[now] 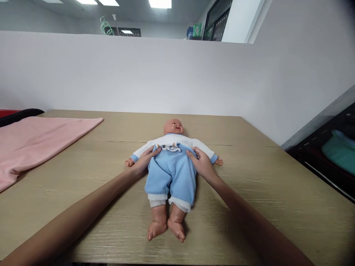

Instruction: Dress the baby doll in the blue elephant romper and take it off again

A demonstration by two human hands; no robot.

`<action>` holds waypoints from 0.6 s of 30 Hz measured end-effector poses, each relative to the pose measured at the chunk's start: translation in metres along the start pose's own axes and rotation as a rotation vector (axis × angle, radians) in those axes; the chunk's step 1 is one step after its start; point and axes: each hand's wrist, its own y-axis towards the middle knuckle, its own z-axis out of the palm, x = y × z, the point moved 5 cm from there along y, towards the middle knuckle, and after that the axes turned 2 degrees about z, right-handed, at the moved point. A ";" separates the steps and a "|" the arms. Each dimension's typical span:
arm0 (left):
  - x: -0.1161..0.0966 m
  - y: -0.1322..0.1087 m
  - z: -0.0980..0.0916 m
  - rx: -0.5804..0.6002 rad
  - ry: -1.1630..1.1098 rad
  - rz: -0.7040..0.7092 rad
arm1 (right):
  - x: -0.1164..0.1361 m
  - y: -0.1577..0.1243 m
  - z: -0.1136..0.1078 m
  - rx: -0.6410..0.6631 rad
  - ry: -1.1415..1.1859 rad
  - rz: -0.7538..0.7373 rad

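Observation:
A baby doll (pixel 173 126) lies on its back on the wooden table, head away from me and bare feet toward me. It wears a white long-sleeved top (pixel 191 140) with blue cuffs and fleecy blue pants (pixel 172 170) with white hems. At the left side of the waist, my left hand (pixel 146 159) pinches the pants' upper edge between thumb and fingers. My right hand (pixel 201 160) grips the same edge on the right side. Between the hands, a cartoon print shows on the doll's front at the waistband.
A pink cloth (pixel 47 140) lies on the left of the table (pixel 124 125), beside a black curved edge and something red. A white partition (pixel 124 74) stands behind. A dark rack with green cloth (pixel 340 151) is at the right.

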 end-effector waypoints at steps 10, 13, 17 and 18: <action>-0.008 -0.018 -0.029 0.138 0.254 0.080 | -0.034 -0.030 -0.012 0.176 0.294 0.212; 0.008 -0.019 -0.019 -0.008 -0.116 -0.010 | -0.038 -0.037 0.004 0.068 0.584 0.351; 0.020 -0.018 -0.009 -0.049 -0.272 -0.099 | -0.038 -0.039 0.010 0.028 0.658 0.464; 0.019 -0.017 -0.010 -0.057 -0.247 -0.101 | -0.038 -0.037 0.008 0.017 0.605 0.454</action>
